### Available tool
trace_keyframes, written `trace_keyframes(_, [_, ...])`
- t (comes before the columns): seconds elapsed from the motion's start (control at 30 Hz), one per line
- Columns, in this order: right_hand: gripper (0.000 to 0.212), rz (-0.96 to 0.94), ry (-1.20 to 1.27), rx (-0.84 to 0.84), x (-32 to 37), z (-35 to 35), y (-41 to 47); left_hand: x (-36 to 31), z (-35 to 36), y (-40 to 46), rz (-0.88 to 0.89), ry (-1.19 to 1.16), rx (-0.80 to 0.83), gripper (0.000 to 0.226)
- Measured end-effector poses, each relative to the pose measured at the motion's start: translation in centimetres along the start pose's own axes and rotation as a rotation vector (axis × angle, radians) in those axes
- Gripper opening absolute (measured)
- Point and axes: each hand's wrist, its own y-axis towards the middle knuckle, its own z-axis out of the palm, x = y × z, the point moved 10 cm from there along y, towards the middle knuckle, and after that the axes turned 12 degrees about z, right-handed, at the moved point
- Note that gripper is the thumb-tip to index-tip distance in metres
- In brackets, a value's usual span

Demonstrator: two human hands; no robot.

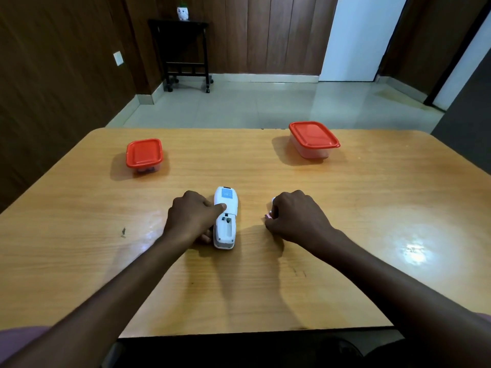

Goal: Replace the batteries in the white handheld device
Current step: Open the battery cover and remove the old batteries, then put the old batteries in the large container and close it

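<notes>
2 bare forearms reach forward over the pale wooden surface (265,166), palms down. The left hand (190,216) rests against the left flank of the white plastic handheld device (225,217), its index finger laid across the back of the casing and its thumb tucked near the lower left edge; this grip steadies the device rather than lifting it. The right hand (295,217) sits well to the right, knuckles up and fingers curled into a clenched grip around a small white object with a pink tip (269,215); too little of it shows to tell what it is.

1 device lies flat at the centre of the surface, back side up. Its long axis runs away from the person, the end with the blue label pointing far and the uncovered battery compartment nearer the body.

2 clear plastic boxes with red lids stand toward the far edge: 1 small box (144,155) at the left, 1 larger box (313,139) at the right, well apart.
</notes>
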Motion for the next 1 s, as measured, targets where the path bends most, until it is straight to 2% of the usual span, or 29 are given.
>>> trace_keyframes(0.2, [0.019,0.067,0.095,-0.037,-1.3,-1.6,1.7,0.1,-0.5,0.2,-0.006,0.085,0.041,0.037])
trace_keyframes(0.33, [0.019,0.082,0.142,-0.190,-3.8,-3.4,5.6,-1.6,-1.8,0.7,0.143,0.406,-0.030,0.025])
trace_keyframes(0.4, [0.027,0.081,0.100,-0.274,-5.0,-4.0,7.8,-2.1,-1.6,1.0,0.204,0.504,-0.014,0.026])
trace_keyframes(0.5, [0.036,0.097,-0.012,-0.315,-5.8,-4.6,11.1,-2.0,-0.7,1.3,0.241,0.605,0.095,0.035])
trace_keyframes(0.63, [0.049,0.085,-0.234,-0.191,-6.0,-3.6,14.8,-1.8,-0.4,1.3,0.254,0.664,0.158,0.031])
trace_keyframes(0.7, [0.045,0.092,-0.290,-0.182,-6.1,-3.3,15.9,-1.9,-0.5,1.4,0.257,0.678,0.164,0.030])
trace_keyframes(0.87, [0.031,0.069,-0.422,-0.389,-4.9,-4.2,15.6,-1.9,-0.5,1.4,0.254,0.681,0.177,0.032])
trace_keyframes(1.0, [0.024,-0.018,-0.414,-0.484,-3.2,-4.0,13.1,-1.8,-0.7,1.5,0.236,0.656,0.174,0.032])
